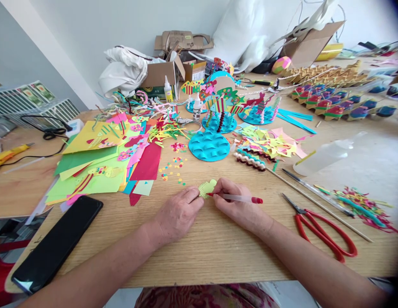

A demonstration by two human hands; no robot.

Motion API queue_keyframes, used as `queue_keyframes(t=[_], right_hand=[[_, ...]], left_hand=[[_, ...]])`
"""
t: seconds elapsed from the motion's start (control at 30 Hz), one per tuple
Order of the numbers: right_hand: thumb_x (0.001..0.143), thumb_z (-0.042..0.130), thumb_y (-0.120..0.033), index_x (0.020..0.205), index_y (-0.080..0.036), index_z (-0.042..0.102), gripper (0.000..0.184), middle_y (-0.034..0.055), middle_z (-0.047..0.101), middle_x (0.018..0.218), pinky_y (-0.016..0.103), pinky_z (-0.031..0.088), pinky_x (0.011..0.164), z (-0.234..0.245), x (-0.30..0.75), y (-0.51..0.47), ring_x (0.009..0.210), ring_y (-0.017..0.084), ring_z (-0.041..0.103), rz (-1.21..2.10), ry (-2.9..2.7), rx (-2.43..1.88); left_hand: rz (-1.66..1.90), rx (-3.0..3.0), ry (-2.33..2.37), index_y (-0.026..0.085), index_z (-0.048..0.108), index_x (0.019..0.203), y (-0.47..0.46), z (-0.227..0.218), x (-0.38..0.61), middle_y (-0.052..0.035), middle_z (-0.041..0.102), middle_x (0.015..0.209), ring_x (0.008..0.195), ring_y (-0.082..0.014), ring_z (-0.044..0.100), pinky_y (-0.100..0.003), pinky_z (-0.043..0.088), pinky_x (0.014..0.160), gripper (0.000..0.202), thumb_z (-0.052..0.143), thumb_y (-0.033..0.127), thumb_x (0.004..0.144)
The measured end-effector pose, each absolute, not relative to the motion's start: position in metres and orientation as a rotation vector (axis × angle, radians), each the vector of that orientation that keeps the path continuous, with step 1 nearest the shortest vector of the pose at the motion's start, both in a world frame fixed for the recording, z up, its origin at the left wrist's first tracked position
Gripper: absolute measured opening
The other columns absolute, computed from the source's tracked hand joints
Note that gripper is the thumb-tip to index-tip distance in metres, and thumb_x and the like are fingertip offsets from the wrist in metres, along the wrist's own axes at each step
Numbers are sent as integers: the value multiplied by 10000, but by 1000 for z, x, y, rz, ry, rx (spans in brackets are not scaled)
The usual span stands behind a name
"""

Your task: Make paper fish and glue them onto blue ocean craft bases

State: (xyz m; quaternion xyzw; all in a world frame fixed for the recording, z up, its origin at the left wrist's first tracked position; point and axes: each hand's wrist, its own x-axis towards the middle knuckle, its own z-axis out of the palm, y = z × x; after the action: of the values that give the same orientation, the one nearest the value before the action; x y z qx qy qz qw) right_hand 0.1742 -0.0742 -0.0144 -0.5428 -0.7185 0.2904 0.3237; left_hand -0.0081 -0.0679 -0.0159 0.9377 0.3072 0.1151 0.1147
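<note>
My left hand (pixel 179 213) pins a small light-green paper cutout (pixel 206 187) to the wooden table, its fingers closed at the cutout's left edge. The cutout has a scalloped outline and fine marks on its left part. In my right hand (pixel 233 204) is a pen (pixel 239 198) with a pale barrel and red ends, its red tip touching the cutout. Just beyond my hands lie loose paper dots (pixel 173 172) and a round blue base (pixel 209 146) with a scaly raised surface. Red-handled scissors (pixel 319 233) lie open to the right of my right forearm.
Colored paper sheets (pixel 93 179) and a black phone (pixel 57 244) lie left. A wooden stick (pixel 317 203), a pen (pixel 314 190) and a clear bottle (pixel 329 156) lie right. Behind stand glue bottles (pixel 197 108), blue bases with paper fish (pixel 219 122) and painted egg cartons (pixel 340 102).
</note>
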Motion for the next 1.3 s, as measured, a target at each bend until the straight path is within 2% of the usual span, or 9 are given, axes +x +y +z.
queue_keyframes(t=[0.37, 0.73, 1.3], right_hand=[[653, 411, -131, 614, -200, 404, 80, -48, 414, 502, 205, 266, 433, -14, 176, -74, 442, 88, 372, 711, -1922, -1399], [653, 416, -138, 614, -195, 428, 70, -36, 462, 541, 202, 291, 449, -18, 179, -74, 470, 88, 405, 710, -1881, -1399], [655, 408, -147, 613, -200, 417, 69, -46, 452, 521, 200, 284, 442, -16, 178, -73, 456, 84, 397, 682, -1907, -1434]], left_hand=[[325, 2753, 904, 150, 494, 889, -68, -16, -8, -66, 483, 1002, 983, -172, 466, -311, 431, 889, 157, 386, 63, 815], [339, 2768, 898, 153, 494, 912, -68, -17, -9, -68, 481, 1024, 990, -173, 466, -307, 435, 883, 161, 382, 74, 826], [366, 2759, 903, 157, 501, 913, -68, -18, -9, -69, 492, 1031, 997, -172, 475, -320, 443, 879, 171, 379, 75, 825]])
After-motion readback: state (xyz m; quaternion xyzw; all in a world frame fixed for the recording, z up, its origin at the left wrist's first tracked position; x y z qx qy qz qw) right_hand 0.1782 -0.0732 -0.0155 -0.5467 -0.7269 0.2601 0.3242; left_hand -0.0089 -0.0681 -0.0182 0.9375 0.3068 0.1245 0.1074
